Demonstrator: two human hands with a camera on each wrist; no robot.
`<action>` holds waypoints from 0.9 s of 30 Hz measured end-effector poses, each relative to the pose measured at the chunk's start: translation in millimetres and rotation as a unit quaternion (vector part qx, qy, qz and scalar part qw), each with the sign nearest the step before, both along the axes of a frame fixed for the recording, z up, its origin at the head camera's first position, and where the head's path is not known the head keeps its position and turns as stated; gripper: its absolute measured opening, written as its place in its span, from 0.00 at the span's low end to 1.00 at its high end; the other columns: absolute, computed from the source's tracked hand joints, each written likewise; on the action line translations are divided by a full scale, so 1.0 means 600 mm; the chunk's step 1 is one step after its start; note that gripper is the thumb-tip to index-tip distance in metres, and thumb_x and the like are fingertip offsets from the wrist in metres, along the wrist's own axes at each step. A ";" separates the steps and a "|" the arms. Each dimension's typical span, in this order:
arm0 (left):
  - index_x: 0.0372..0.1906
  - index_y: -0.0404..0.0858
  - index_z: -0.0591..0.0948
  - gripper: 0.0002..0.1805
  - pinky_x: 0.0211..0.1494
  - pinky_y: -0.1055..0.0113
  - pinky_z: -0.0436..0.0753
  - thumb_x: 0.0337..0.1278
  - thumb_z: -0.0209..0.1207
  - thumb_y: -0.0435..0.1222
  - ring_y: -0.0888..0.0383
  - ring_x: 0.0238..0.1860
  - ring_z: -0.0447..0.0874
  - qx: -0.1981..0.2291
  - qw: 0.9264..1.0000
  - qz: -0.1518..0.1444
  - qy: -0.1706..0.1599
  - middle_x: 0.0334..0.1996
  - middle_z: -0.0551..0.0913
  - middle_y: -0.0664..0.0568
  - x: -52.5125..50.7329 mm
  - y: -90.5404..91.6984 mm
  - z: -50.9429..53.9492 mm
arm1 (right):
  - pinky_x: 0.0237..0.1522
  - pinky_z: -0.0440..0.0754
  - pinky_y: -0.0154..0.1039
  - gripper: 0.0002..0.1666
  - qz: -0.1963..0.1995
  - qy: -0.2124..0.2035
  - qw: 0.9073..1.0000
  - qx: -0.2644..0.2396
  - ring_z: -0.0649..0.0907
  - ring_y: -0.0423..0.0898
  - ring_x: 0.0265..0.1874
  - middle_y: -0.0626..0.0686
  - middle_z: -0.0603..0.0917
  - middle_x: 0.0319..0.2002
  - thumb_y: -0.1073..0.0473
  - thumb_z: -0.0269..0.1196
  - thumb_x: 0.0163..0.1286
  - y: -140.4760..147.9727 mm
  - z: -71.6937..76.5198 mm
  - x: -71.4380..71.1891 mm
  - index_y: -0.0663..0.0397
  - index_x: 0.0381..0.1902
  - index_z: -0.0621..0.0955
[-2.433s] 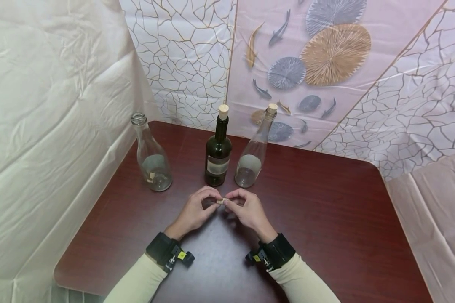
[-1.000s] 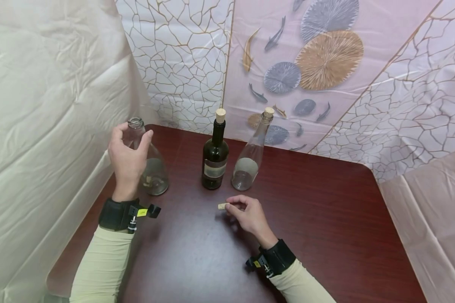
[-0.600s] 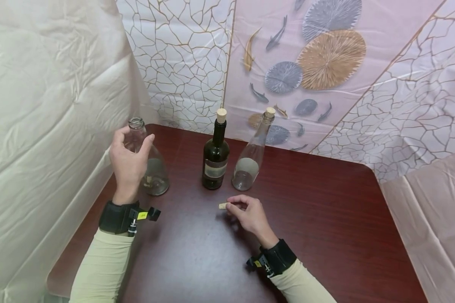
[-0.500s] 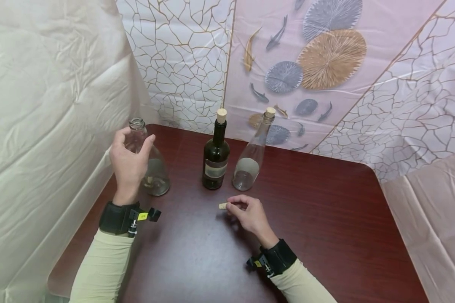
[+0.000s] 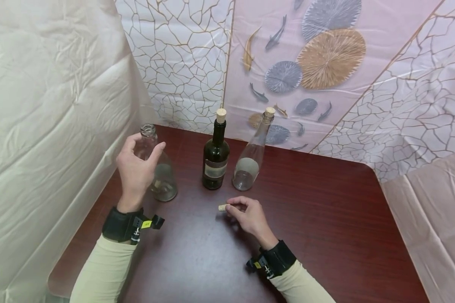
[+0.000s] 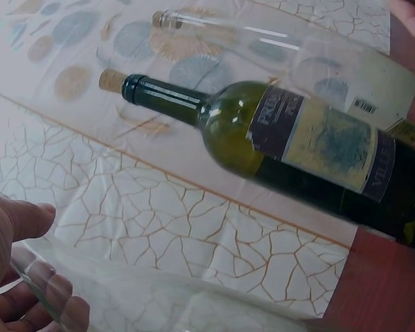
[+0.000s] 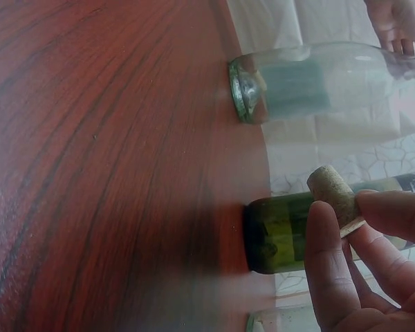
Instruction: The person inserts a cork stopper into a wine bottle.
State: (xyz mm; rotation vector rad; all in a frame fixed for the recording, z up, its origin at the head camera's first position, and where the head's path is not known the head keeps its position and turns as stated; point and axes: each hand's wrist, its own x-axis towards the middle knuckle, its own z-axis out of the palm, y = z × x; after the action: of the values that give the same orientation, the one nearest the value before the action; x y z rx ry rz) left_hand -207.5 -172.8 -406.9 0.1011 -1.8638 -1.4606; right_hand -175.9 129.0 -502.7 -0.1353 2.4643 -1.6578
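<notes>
My left hand [image 5: 137, 168] grips an uncorked clear glass bottle [image 5: 164, 176] round its upper part, below the open mouth. In the left wrist view the fingers [image 6: 38, 301] show behind the glass, with the thumb on the near side. My right hand [image 5: 248, 213] pinches a small cork [image 5: 223, 207] between thumb and fingertips, low over the table in front of the other bottles. The right wrist view shows the cork [image 7: 332, 197] close up, tapered, with a wider disc at one end. Whether the held bottle's base touches the table is hard to tell.
A dark green wine bottle [image 5: 215, 158] with a cork in its neck stands upright at the middle. Right of it stands another corked clear bottle [image 5: 250, 162]. The red-brown table [image 5: 326, 227] ends at the patterned cloth [image 5: 189, 63] behind and a pale cloth [image 5: 60, 126] at left.
My left hand has let go of the cork, moved left to the clear bottle and gripped it. The bottle has now shifted slightly right and nearer. My right hand keeps the cork almost in place.
</notes>
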 end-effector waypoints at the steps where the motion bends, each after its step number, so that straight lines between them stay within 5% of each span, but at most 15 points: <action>1: 0.49 0.32 0.83 0.20 0.44 0.78 0.81 0.55 0.77 0.37 0.68 0.39 0.84 -0.003 1.000 -0.003 0.001 0.39 0.85 0.56 0.001 0.003 0.000 | 0.29 0.85 0.35 0.10 -0.001 0.000 1.000 -0.001 0.91 0.61 0.32 0.61 0.92 0.34 0.63 0.71 0.69 0.000 0.000 0.001 0.61 0.46 0.89; 9: 0.49 0.33 0.84 0.20 0.49 0.78 0.79 0.55 0.77 0.37 0.69 0.42 0.82 -0.032 0.999 -0.024 0.003 0.41 0.88 0.46 0.010 0.028 -0.002 | 0.31 0.87 0.40 0.10 -0.005 0.003 1.000 -0.009 0.91 0.58 0.32 0.62 0.92 0.36 0.64 0.71 0.69 0.005 -0.003 0.003 0.62 0.47 0.89; 16: 0.48 0.36 0.84 0.19 0.43 0.76 0.77 0.56 0.77 0.38 0.66 0.39 0.80 -0.069 0.997 -0.033 0.000 0.38 0.88 0.47 0.015 0.048 -0.006 | 0.28 0.82 0.31 0.12 -0.001 0.008 1.000 0.002 0.91 0.60 0.33 0.60 0.93 0.35 0.62 0.71 0.70 0.009 -0.003 0.006 0.63 0.48 0.88; 27: 0.48 0.35 0.83 0.21 0.40 0.71 0.76 0.52 0.78 0.37 0.59 0.38 0.80 -0.074 0.995 -0.063 -0.007 0.37 0.87 0.45 0.024 0.077 -0.006 | 0.29 0.84 0.33 0.13 -0.005 0.007 1.000 0.002 0.91 0.60 0.34 0.59 0.93 0.35 0.62 0.71 0.70 0.015 -0.004 0.007 0.63 0.49 0.88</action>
State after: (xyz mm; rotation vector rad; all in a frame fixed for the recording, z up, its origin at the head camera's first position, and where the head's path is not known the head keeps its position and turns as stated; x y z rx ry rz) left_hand -193.2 -126.4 -410.5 -0.0791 -2.0152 -1.4023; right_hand -171.5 138.0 -505.2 -0.1353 2.4818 -1.6609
